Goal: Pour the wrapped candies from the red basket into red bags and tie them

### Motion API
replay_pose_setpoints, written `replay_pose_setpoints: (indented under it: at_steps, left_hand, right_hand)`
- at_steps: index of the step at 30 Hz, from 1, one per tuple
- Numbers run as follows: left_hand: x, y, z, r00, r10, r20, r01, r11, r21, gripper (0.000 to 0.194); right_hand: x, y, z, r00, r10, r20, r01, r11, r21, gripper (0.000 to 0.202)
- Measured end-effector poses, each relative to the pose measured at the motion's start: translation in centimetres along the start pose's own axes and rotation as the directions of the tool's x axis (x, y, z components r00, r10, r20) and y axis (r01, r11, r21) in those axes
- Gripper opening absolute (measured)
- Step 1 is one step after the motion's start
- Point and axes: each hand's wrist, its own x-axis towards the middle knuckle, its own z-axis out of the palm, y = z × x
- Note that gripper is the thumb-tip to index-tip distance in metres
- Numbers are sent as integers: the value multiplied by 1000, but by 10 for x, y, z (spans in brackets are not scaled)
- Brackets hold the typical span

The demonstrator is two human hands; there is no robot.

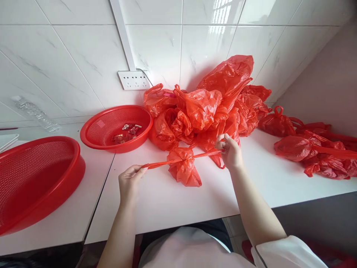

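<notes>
A small red plastic bag (184,172) sits on the white table, its neck cinched and its two handles stretched out sideways. My left hand (130,182) is closed on the end of the left handle. Pinched in my right hand (230,150) is the other handle, drawn out to the right and a little higher. What the bag contains is hidden. Just behind it lies a large heap of red plastic bags (200,108), close to my right hand.
Left of the heap stands a red plastic basket (95,128) with several small packets (127,133) inside. A larger red basket (55,197) is at the near left. More tied red bags (295,147) lie right. A clear bottle (36,113) and a wall socket (134,80) are behind.
</notes>
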Motion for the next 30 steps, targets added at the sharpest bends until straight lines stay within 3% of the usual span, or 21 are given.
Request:
replay_pose_setpoints:
  at_steps: [3,4,6,8,10,14,19,21,24,26,30]
  left_hand:
    - [5,0,-3,962,-72,262,71,997,14,17]
    - [8,3,-4,929,-60,366,58,998,19,17]
    - [14,10,-5,845,-17,535,1,1000,30,36]
    - [19,15,-2,783,-14,622,-35,997,66,54]
    - [22,17,5,781,-63,621,-16,993,120,53]
    - [24,12,19,842,-130,524,33,981,189,31]
    - [22,10,19,922,-56,384,13,993,116,25]
    - [20,13,16,913,-74,400,26,992,125,26]
    - [16,15,14,890,-133,435,81,987,137,32]
    - [16,11,11,888,-162,431,143,987,76,34]
    - [22,-9,2,902,-161,400,288,915,-281,28]
  right_hand:
    - [-2,12,-1,994,-51,-94,37,989,-141,28]
    - [-6,15,0,993,-71,-94,52,980,-193,26]
    - [-18,21,6,991,-100,-86,72,956,-285,34]
    - [-33,29,13,985,-127,-119,81,941,-330,43]
    - [-46,37,21,982,-88,-167,38,958,-283,47]
    - [-53,49,28,973,185,-139,-182,983,34,32]
    - [-44,45,18,967,167,-192,-136,977,165,23]
    - [-42,42,17,961,207,-185,-175,969,178,24]
    - [-42,40,22,951,309,-9,-301,932,204,36]
    - [-42,43,27,949,307,78,-317,920,230,30]
    - [-40,51,28,974,224,-14,-214,947,238,24]
